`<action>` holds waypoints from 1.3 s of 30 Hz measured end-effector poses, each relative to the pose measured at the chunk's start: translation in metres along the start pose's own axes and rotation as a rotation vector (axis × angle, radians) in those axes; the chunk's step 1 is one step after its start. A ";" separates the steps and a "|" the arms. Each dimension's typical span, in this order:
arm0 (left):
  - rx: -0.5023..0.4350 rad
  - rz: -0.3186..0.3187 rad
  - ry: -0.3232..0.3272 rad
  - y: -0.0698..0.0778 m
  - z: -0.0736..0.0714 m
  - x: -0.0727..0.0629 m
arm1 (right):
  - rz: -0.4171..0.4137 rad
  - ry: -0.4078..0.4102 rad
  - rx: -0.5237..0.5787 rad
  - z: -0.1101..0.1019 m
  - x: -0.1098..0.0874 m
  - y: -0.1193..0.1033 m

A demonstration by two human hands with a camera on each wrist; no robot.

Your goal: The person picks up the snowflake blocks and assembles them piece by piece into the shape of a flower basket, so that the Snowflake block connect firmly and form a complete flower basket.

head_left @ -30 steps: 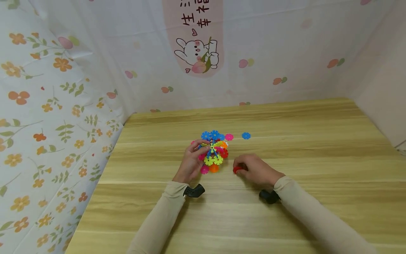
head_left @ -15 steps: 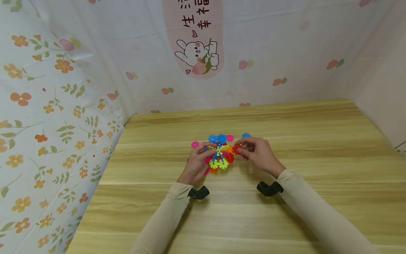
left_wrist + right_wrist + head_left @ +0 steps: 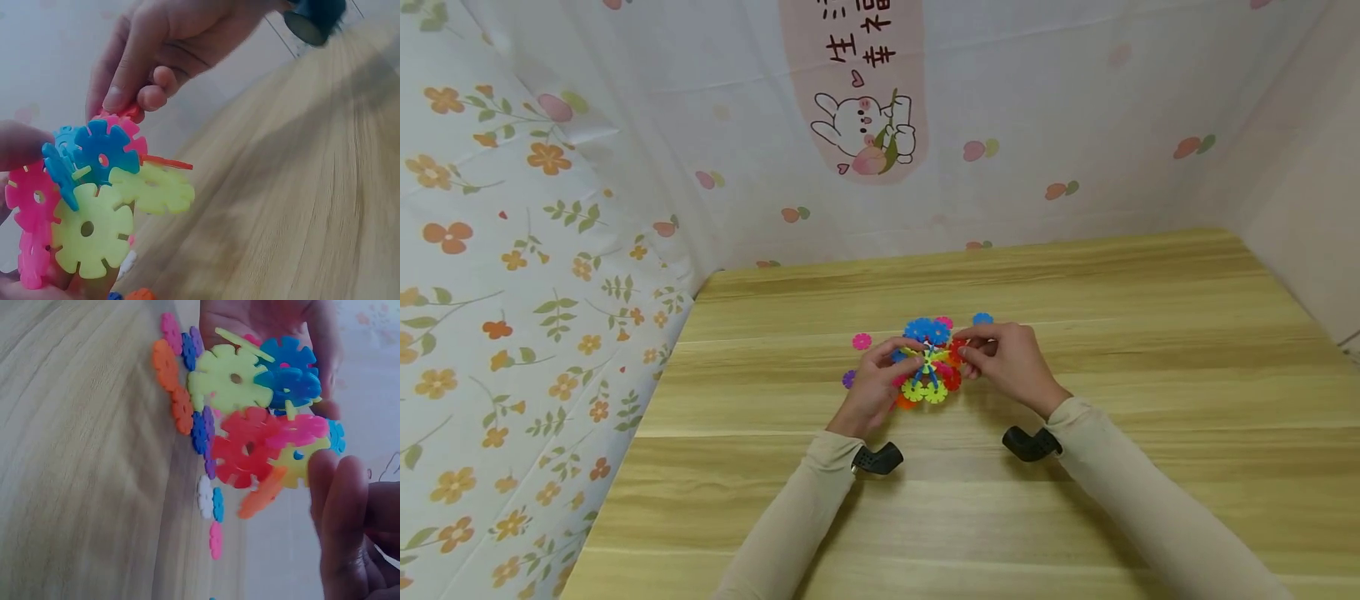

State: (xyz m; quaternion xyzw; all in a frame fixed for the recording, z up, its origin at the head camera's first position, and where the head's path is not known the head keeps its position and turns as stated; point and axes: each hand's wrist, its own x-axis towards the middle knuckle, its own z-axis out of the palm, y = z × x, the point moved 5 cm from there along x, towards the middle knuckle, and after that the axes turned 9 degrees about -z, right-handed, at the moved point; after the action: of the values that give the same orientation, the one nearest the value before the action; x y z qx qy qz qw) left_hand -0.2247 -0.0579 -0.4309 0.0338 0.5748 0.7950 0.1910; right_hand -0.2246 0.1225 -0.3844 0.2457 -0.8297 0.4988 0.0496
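Observation:
Slotted plastic flower discs in blue, yellow, pink, red and orange are joined into a rounded cluster point(image 3: 934, 390). My left hand point(image 3: 874, 382) grips this cluster from its left side, thumb and fingers around its edge. A yellow disc point(image 3: 94, 231) faces the left wrist view. Between thumb and forefinger, my right hand point(image 3: 1017, 364) pinches a red flower disc point(image 3: 128, 113) right at the cluster's right side. In the right wrist view the curled fingers point(image 3: 350, 506) hide that disc, while another red disc point(image 3: 250, 448) shows within the cluster.
Loose discs lie on the wooden table point(image 3: 1120, 333) around the cluster: a blue one point(image 3: 982, 318) behind the right hand, a pink one point(image 3: 862, 341) and a purple one point(image 3: 848, 379) to the left. Orange point(image 3: 165, 365) and white point(image 3: 205, 497) discs lie below the cluster.
My right hand has lifted the red disc from the table and brought it up and left to the cluster. My left hand has shifted the cluster to the right and turned it slightly.

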 end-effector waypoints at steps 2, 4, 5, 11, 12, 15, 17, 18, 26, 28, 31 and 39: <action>0.042 0.009 0.002 0.001 0.001 0.000 | -0.009 -0.006 -0.017 0.000 0.000 -0.001; 0.102 0.016 0.009 0.002 0.002 0.000 | -0.003 -0.005 -0.013 -0.001 0.001 -0.001; 0.130 0.019 0.010 0.003 0.003 -0.001 | 0.003 0.003 -0.003 -0.002 0.001 -0.001; 0.234 0.020 0.001 0.006 0.010 -0.001 | 0.032 0.071 0.079 -0.006 -0.002 0.004; 0.242 0.019 -0.001 0.006 0.011 -0.001 | 0.031 0.075 0.087 -0.006 -0.003 0.004; 0.261 0.013 0.007 0.006 0.014 -0.001 | 0.023 0.072 0.108 -0.004 -0.005 0.004; 0.257 0.007 0.018 0.006 0.015 -0.001 | 0.026 0.061 0.120 -0.004 -0.005 0.003; 0.253 0.006 0.023 0.006 0.016 -0.001 | 0.028 0.059 0.122 -0.004 -0.005 0.003; 0.223 0.023 0.039 0.004 0.016 -0.003 | 0.000 0.078 0.153 -0.004 -0.007 -0.024; 0.232 0.020 0.024 0.003 0.013 -0.005 | -0.013 0.079 0.165 -0.001 -0.008 -0.025; 0.245 0.019 -0.043 0.003 0.010 -0.007 | -0.019 0.072 0.178 0.003 -0.007 -0.013; 0.322 -0.061 -0.208 0.006 0.002 -0.013 | -0.096 -0.052 0.127 -0.005 0.001 0.006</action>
State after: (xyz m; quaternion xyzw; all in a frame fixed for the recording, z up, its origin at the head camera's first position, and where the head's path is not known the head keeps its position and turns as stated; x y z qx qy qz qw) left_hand -0.2136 -0.0627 -0.4224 0.1284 0.6726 0.6787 0.2654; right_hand -0.2292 0.1283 -0.3866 0.3005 -0.7846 0.5411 0.0363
